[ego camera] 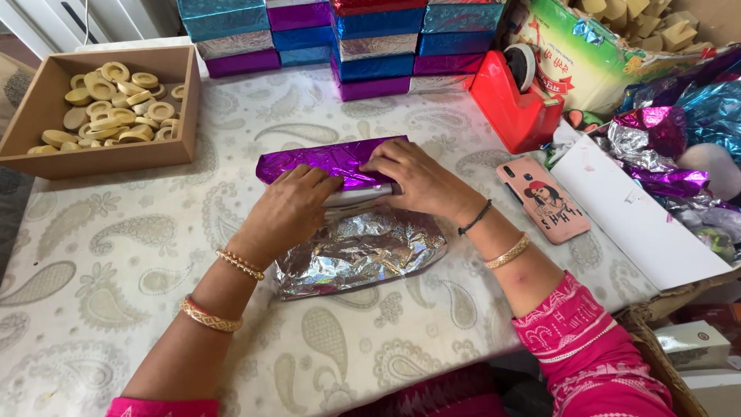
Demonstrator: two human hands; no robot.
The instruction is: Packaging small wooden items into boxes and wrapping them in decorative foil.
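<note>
Both forearms reach forward from the lower edge of the view and converge toward the middle. The left hand (pixel 289 208) lies palm down, fingers curled forward and pressed flat, knuckles raised. The right hand (pixel 417 179) sits just beside it, a little farther forward, palm down, fingers pointing toward the left hand. The fingertips of the two hands nearly meet. Both wrists are slightly bent.

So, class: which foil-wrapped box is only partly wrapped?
The purple box under both hands; its silver foil flap lies open, unlike the finished stacked boxes.
</note>
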